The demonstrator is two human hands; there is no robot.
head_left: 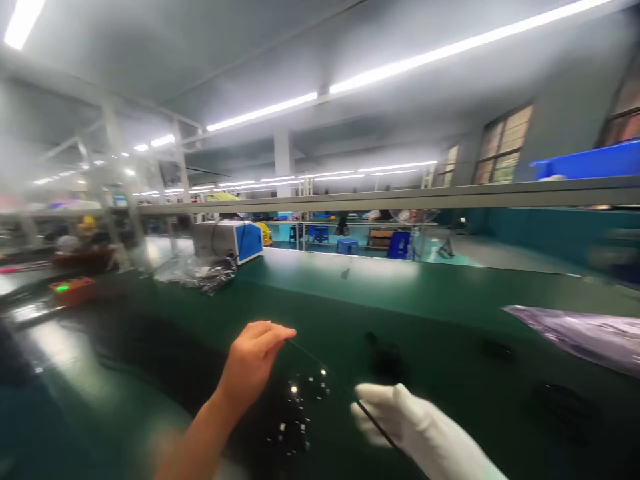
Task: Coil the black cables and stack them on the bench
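A thin black cable [373, 420] runs between my two hands above the dark green tabletop. My left hand [253, 353], bare, pinches one end of it between thumb and fingertips. In a white glove, my right hand [400, 420] has its fingers closed round the cable lower down, and the rest trails toward the bottom edge. Under the left hand lie several small shiny pieces [295, 427], too blurred to name. A dark bundle [387, 360], perhaps coiled cable, rests just beyond the right hand.
Clear plastic bags [200, 272] lie beside a grey and blue machine [230, 240] at the back left. An orange device [73, 291] shows a green light farther left. At right are a plastic bag [585, 333] and dark coils [565, 400]. A shelf [380, 199] spans above the table.
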